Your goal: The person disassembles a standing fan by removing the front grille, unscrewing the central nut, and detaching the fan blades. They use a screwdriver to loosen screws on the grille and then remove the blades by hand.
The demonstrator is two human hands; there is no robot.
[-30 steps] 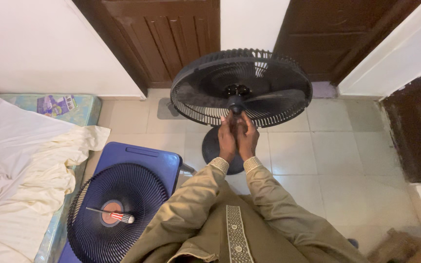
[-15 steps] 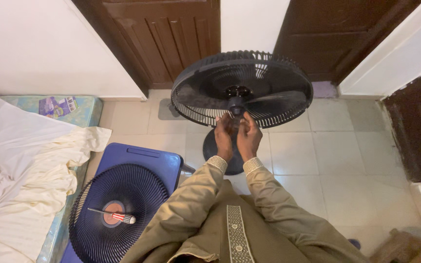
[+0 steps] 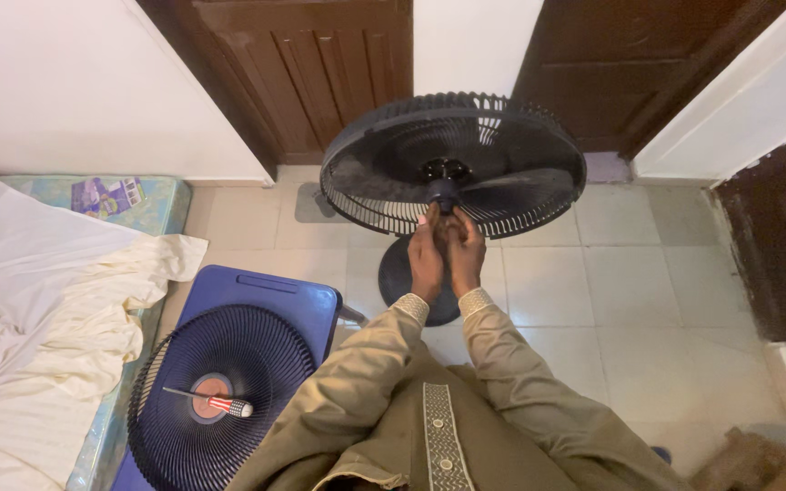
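Both hands, left hand (image 3: 427,257) and right hand (image 3: 464,252), pinch the black plastic blade hub (image 3: 445,194) of the uncaged pedestal fan (image 3: 452,164); a slip could scrape fingers on the rear grille.

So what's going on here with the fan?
A person stands over a black pedestal fan whose front guard is off. The left hand and right hand meet at the hub cap in the middle of the blades. The removed grille lies on a blue stool with a screwdriver on top.
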